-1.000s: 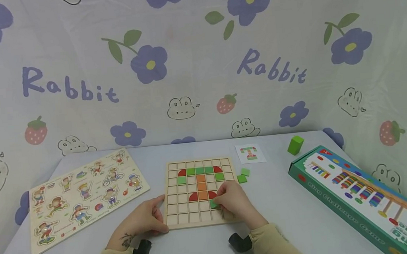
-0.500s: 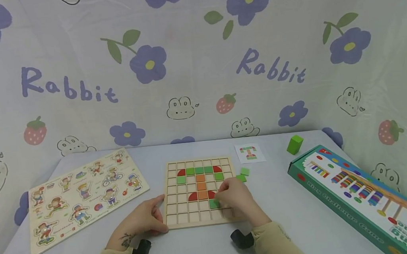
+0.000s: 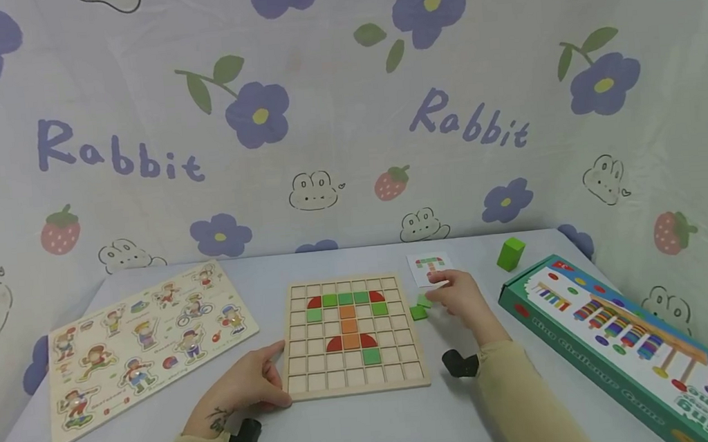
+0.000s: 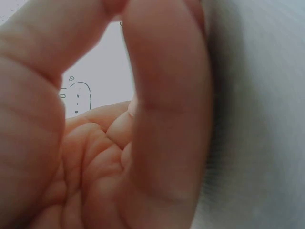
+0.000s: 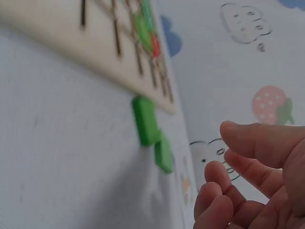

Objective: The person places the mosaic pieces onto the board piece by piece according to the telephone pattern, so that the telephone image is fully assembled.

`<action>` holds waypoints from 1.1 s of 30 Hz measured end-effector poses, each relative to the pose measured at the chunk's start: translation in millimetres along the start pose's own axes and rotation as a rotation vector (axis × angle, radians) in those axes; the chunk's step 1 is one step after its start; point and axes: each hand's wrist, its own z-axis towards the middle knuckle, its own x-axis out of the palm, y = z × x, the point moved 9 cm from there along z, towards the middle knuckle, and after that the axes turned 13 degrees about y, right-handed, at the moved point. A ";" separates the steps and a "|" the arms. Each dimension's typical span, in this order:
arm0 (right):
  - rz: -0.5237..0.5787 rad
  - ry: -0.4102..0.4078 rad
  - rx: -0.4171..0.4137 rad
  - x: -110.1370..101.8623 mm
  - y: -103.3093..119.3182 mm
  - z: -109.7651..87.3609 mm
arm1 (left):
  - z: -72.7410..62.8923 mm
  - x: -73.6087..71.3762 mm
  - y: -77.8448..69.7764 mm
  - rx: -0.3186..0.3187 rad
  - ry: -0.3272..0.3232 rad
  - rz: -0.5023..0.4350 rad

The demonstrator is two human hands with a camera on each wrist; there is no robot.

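Note:
A wooden grid board (image 3: pixel 335 378) lies in the middle of the table, with red, green and orange tiles set into several cells. My left hand (image 3: pixel 251 382) rests at its left edge, index finger and thumb spread apart against the frame. One green tile (image 3: pixel 371 356) sits in a cell below the lower red quarter-rounds. Right of the board, my right hand (image 3: pixel 463 302) hovers near two loose green tiles, a darker one (image 5: pixel 145 121) and a lighter one (image 5: pixel 163 155). Its fingers are apart and hold nothing. Behind it lies a pattern card (image 3: pixel 417 269), partly covered by the fingers.
At the left lies a wooden puzzle board (image 3: pixel 181 363) with sports figures. A green Ring Challenge Game box (image 3: pixel 626 345) lies slantwise at the right, with a green block (image 3: pixel 510 254) behind it. A printed cloth (image 3: pixel 333 111) hangs behind the table.
My right hand has let go of the green tile in the grid and moved right and away from me, to the loose tiles and card. My left hand stays at the board's edge.

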 end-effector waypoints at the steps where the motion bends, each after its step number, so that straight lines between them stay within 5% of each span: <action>1: -0.021 0.005 0.020 -0.6 -2.8 2.6 | -0.1 -0.2 0.2 0.000 0.000 0.000; 20: -0.360 -0.005 0.170 7.7 -15.7 20.9 | 1.2 -0.1 2.0 0.001 -0.002 -0.026; 33: -0.510 -0.041 0.087 6.8 -1.0 13.4 | 0.9 -0.1 1.8 -0.006 -0.004 -0.030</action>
